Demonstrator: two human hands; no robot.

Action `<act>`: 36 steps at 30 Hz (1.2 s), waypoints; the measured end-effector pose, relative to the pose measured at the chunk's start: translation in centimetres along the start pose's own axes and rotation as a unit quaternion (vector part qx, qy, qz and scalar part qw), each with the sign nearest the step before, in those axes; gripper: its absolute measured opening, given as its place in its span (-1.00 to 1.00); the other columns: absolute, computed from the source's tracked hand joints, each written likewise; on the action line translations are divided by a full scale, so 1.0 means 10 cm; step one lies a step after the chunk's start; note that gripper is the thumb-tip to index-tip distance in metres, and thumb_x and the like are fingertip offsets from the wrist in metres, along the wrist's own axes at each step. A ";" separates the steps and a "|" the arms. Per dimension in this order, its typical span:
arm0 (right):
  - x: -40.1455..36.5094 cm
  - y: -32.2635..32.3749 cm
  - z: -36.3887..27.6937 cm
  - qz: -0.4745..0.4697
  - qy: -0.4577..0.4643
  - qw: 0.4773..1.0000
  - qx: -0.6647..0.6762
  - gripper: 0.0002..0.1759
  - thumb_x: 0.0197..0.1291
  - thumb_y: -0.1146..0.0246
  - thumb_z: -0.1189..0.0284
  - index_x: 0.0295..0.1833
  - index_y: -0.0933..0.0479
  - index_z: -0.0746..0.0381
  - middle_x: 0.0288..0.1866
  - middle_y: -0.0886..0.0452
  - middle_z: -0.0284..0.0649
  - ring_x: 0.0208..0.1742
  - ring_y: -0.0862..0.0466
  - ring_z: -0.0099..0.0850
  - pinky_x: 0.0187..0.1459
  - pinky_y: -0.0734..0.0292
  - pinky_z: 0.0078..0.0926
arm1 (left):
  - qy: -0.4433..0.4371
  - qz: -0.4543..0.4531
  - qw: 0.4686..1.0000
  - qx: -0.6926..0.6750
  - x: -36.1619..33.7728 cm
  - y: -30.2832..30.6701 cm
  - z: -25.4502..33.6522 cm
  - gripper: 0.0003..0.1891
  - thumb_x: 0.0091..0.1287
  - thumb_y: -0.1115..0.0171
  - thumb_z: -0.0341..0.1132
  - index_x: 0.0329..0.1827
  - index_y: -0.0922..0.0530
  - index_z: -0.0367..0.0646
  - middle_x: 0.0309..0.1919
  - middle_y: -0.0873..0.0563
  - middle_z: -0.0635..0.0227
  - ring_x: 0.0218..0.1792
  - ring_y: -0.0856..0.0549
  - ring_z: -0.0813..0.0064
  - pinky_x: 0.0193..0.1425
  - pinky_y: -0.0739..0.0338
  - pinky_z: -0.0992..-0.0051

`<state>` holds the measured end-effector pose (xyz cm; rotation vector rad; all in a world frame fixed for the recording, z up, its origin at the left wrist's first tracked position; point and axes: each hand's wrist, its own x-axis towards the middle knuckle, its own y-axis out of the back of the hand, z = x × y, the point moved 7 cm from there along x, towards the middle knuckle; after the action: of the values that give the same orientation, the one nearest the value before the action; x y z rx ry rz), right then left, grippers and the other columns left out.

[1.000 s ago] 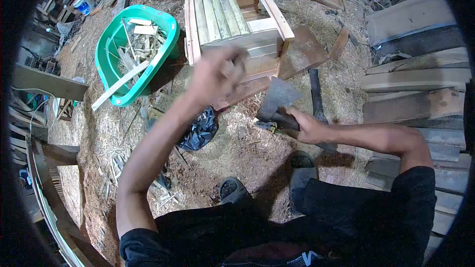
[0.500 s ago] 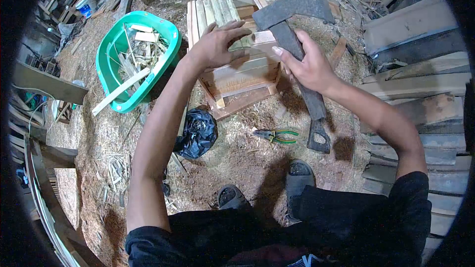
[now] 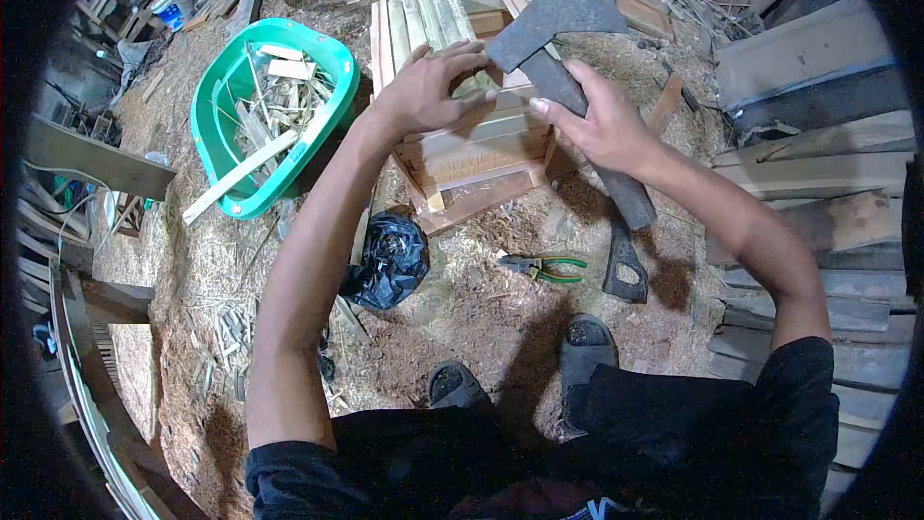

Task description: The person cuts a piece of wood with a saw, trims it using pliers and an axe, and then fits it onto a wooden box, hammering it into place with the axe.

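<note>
My right hand [image 3: 611, 120] is closed around the dark wooden handle of an axe [image 3: 568, 14]. Its broad grey head is above the far right part of a small slatted wooden box [image 3: 481, 159]. Over the near top edge of that box is my left hand [image 3: 428, 87], its thumb and fingers apart beside a pale piece of wood. I cannot make out whether its fingertips press on the wood. The axe head partly covers the box's far right side.
A green tub [image 3: 207, 116] of wood scraps stands left of the box. A black plastic bag [image 3: 390, 260], pliers [image 3: 544, 268] and a dark tool handle with a hole [image 3: 626, 270] lie on the sawdust-covered ground. Planks [image 3: 818, 164] line the right side.
The axe head has come down and slightly left, nearer to the box and my left hand. My left hand keeps its place over the box, and the view has shifted a little.
</note>
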<state>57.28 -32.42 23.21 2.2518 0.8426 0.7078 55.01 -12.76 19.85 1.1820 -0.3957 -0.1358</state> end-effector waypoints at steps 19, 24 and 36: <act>0.21 0.08 0.04 -0.023 0.034 0.999 -0.031 -0.49 0.27 -0.31 0.22 0.16 -0.45 0.37 -0.15 -0.66 0.07 -0.10 -0.69 -0.06 -0.05 -0.56 -0.18 | 0.030 0.069 0.997 0.016 -0.01 0.07 0.09 -0.33 0.28 -0.26 0.17 0.26 -0.51 -0.19 0.29 -0.55 0.03 0.33 -0.52 0.11 0.48 -0.26 0.18; 0.18 0.09 0.01 -0.058 -0.032 0.998 -0.019 -0.56 0.30 -0.32 0.24 0.13 -0.47 0.32 -0.28 -0.62 -0.13 -0.27 -0.67 -0.35 -0.19 -0.55 -0.32 | 0.027 0.069 0.997 0.037 0.00 0.06 0.11 -0.32 0.29 -0.25 0.16 0.26 -0.50 -0.23 0.30 -0.54 0.01 0.33 -0.51 0.11 0.48 -0.25 0.15; 0.18 0.12 -0.02 -0.046 -0.012 0.999 0.001 -0.51 0.23 -0.33 0.20 0.09 -0.48 0.37 -0.15 -0.67 0.10 -0.11 -0.71 -0.02 -0.08 -0.58 -0.16 | 0.033 0.062 0.997 0.028 -0.01 0.07 0.15 -0.36 0.29 -0.25 0.15 0.25 -0.49 -0.15 0.29 -0.56 0.05 0.27 -0.55 0.01 0.44 -0.33 0.16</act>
<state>58.75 -31.81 24.65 2.2042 0.9290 0.6354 54.23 -13.79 20.97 1.2105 -0.4158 0.0221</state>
